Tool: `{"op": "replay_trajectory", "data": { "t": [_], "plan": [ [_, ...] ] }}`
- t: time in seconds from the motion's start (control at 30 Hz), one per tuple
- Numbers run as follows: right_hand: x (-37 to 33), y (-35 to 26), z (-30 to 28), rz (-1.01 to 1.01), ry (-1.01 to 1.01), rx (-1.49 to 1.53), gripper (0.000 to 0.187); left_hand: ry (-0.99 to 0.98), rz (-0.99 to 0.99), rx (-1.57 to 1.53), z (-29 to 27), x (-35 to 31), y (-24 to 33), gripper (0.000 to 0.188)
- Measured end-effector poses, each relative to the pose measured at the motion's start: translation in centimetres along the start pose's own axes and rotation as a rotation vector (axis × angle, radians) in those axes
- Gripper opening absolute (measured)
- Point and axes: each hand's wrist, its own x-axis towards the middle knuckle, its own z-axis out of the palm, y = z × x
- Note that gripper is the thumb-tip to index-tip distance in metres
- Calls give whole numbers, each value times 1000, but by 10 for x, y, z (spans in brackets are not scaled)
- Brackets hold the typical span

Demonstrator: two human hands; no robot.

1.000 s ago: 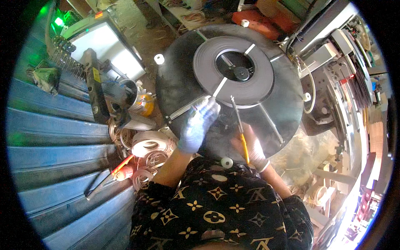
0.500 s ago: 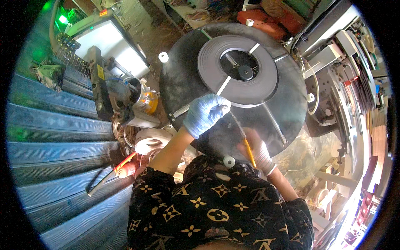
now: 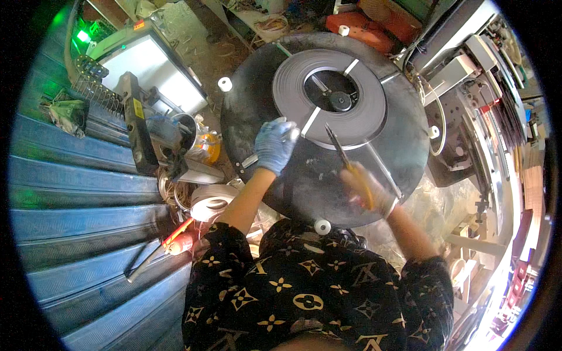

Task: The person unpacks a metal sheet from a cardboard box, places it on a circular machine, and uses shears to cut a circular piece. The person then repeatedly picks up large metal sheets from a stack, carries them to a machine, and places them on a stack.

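Observation:
A grey coil of flat strip [image 3: 282,96] lies on a large round black turntable [image 3: 252,76]. White bands [image 3: 310,121] cross the coil's ring. My left hand [image 3: 273,146], in a blue glove, is at the coil's near left edge beside one band. Its fingers are curled together, and what they pinch, if anything, is too small to make out. My right hand [image 3: 374,190], in a pale glove and blurred, grips scissors [image 3: 339,146] by their yellow handles. The dark blades point away from me, over the coil's near edge.
White rollers [image 3: 322,226] stand around the turntable's rim. At left are blue corrugated panels [image 3: 88,225], a white roll [image 3: 211,202] and a bright-screened box [image 3: 149,73]. Machinery [image 3: 459,146] lines the right side; a red-orange object [image 3: 372,29] is at the far side.
My left hand has moved left and slightly away from me, off the spot by the band's end. The scissors in my right hand have swung up and away, their blades now nearer the coil.

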Motion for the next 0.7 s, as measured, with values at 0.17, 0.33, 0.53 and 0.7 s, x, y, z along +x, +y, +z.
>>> {"op": "replay_trajectory", "data": {
  "t": [0.17, 0.33, 0.53, 0.7],
  "plan": [
    [49, -27, -35, 172, -171, -201, 47, -72, -120, 101, 23, -3, 21, 40],
    [64, -47, -14, 263, -165, -387, 51, -25, -242, -54, 40, -7, 18, 28],
    [71, -54, 17, 194, -101, -273, 49, 27, -177, -93, 45, -4, 3, 23],
    [82, -27, 14, 185, -112, -108, 45, -9, -290, -112, 39, -1, 19, 22]
  ]
}}
